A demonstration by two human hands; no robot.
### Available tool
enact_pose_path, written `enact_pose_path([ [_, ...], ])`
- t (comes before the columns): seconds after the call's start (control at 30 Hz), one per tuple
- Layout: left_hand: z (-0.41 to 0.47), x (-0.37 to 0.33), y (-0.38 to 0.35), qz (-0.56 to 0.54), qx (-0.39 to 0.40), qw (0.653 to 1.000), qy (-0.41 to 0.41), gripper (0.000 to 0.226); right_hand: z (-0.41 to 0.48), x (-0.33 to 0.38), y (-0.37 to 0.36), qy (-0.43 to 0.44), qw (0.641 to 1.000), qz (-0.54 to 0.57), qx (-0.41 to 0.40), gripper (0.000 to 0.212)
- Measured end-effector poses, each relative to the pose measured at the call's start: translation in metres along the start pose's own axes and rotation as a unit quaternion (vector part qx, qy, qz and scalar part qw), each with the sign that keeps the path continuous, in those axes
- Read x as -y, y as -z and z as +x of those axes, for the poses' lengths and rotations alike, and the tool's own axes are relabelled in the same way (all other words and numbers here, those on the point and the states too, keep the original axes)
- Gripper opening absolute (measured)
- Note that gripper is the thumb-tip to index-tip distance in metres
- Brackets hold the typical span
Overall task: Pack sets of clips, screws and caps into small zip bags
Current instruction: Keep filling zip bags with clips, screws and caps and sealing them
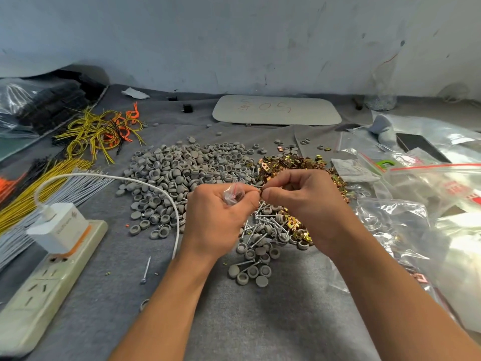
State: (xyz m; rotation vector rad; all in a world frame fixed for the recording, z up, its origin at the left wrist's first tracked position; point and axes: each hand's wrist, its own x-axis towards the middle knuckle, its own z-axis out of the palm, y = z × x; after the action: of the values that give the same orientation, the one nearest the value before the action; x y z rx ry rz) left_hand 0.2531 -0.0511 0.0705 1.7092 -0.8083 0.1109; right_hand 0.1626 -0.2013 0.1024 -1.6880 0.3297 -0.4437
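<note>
a small zip bag (pixel 233 194) sits crumpled in the curled fingers of the left hand (pixel 218 217), held above the grey cloth (pixel 260 321), its red-striped mouth turned right. the right hand (pixel 302 201) meets it there, thumb and forefinger pinching the bag's edge; whether they also hold a part cannot be told. loose screws (pixel 263 225) lie just below both hands, gold clips (pixel 291 164) beyond the right hand, grey caps (pixel 182 168) beyond the left.

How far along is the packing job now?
Done: no finished set shows clearly; the clear bags at right are too blurred. In hand: the left hand holds a small zip bag, the right hand pinches at its mouth. Left: big piles of grey caps, gold clips and screws.
</note>
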Motion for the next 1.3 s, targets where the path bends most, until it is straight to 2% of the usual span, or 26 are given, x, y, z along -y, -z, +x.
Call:
enact_pose_path([
  [0.1,0.002,-0.001,0.001,-0.05,-0.002,0.999,0.018,0.009,0.001,-0.001,-0.002,-0.047,0.997,0.06,0.003,0.011],
  [0.17,0.003,-0.001,0.001,-0.08,0.017,0.996,0.034,0.02,0.003,-0.001,-0.002,-0.106,0.985,0.13,0.028,0.007],
  [0.23,0.001,-0.002,0.0,-0.08,0.039,0.996,0.031,0.035,0.004,-0.002,-0.003,-0.158,0.971,0.171,0.06,0.019],
  [0.33,0.0,-0.003,-0.002,-0.098,0.021,0.995,0.02,0.034,0.002,0.0,-0.01,-0.194,0.956,0.205,0.077,0.033],
  [0.43,0.0,-0.002,-0.003,-0.121,0.0,0.992,0.029,0.03,0.002,0.001,-0.012,-0.215,0.947,0.231,0.07,0.022],
  [0.63,-0.001,-0.005,-0.003,-0.055,-0.007,0.998,0.012,0.025,0.001,0.003,-0.012,-0.243,0.941,0.226,0.061,0.005],
  [0.8,-0.004,-0.007,-0.004,-0.008,-0.016,1.0,0.008,0.02,0.003,0.002,-0.013,-0.241,0.948,0.208,0.029,0.025],
  [0.9,-0.002,-0.006,-0.003,-0.018,-0.015,0.999,0.022,0.024,0.002,0.002,-0.015,-0.239,0.946,0.219,0.017,0.031],
  [1.03,0.0,-0.008,-0.002,-0.045,-0.035,0.998,0.023,0.02,0.002,0.001,-0.021,-0.234,0.94,0.249,0.012,0.018],
  [1.1,-0.001,-0.008,-0.002,-0.072,-0.044,0.996,0.032,0.019,0.002,0.001,-0.021,-0.207,0.947,0.245,0.022,0.02],
  [1.2,0.0,-0.008,-0.001,-0.113,-0.037,0.991,0.061,0.024,0.001,0.004,-0.012,-0.104,0.987,0.112,0.042,0.012],
  [1.3,0.001,-0.012,0.002,-0.155,-0.008,0.984,0.087,0.02,-0.001,0.008,-0.003,-0.027,0.997,-0.021,0.069,0.016],
])
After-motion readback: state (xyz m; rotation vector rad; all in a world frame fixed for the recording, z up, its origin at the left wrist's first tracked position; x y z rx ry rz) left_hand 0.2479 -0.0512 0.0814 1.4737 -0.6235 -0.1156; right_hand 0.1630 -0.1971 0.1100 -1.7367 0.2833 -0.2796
